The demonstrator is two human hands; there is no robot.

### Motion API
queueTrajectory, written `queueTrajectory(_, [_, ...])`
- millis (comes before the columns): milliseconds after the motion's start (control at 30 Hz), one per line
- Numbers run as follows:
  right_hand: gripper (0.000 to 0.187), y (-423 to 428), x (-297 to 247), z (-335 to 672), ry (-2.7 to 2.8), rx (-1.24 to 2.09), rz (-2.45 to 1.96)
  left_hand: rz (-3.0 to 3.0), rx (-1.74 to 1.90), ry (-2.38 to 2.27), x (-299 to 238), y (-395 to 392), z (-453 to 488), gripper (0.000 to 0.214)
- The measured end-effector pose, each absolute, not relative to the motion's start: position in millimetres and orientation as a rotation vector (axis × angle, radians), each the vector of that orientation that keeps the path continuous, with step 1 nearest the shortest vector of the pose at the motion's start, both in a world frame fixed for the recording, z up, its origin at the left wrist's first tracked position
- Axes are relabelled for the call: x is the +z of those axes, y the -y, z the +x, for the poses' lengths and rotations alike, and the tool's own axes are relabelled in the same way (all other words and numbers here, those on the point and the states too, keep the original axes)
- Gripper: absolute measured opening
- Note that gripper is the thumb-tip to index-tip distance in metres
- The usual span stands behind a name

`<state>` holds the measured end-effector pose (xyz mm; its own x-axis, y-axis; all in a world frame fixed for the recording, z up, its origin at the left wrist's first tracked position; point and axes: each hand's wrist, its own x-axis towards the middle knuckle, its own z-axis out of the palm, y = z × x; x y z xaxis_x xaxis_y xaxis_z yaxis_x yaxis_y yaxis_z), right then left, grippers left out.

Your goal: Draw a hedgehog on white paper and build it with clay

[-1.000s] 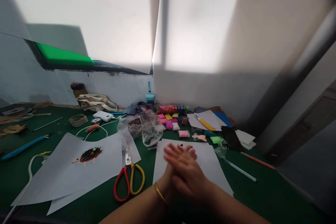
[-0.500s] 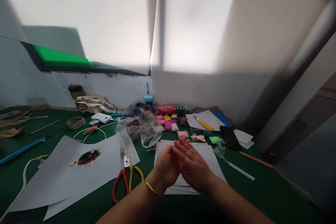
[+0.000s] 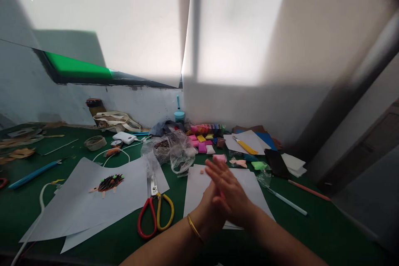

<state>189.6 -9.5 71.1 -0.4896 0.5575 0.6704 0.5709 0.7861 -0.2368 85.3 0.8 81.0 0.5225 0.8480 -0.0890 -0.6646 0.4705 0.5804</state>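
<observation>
My left hand (image 3: 209,205), with a gold bangle at the wrist, is pressed palm to palm with my right hand (image 3: 229,189). The right lies on top, its fingers straight and close together. Whatever is between the palms is hidden; only a hint of pinkish red shows there. Under both hands are stacked white paper sheets (image 3: 195,187). A tiny pink piece of clay (image 3: 202,171) rests on the top sheet by my fingertips. On another sheet (image 3: 73,212) to the left is a hedgehog figure (image 3: 110,183) with dark spines and green and orange dots.
Scissors (image 3: 156,214) with red and yellow handles lie left of my hands. Behind are a clear plastic bag (image 3: 174,149), coloured clay packs (image 3: 202,147) and a yellow utility knife (image 3: 246,146). Right are green clay (image 3: 258,166), a white pen (image 3: 288,202) and a reddish pencil (image 3: 308,190).
My hands have shifted slightly right and turned against each other, the right sliding over the left. The tiny pink piece on the paper now shows. The view has swung slightly left.
</observation>
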Motion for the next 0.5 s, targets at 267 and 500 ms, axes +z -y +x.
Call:
queueTrajectory(267, [0.058, 20, 71, 184, 2.291, 0.010, -0.770, 0.471, 0.911, -0.447, 73, 0, 76, 0.055])
queueTrajectory(500, [0.060, 21, 61, 184, 2.230, -0.062, -0.831, 0.482, 0.893, -0.396, 82, -1, 70, 0.052])
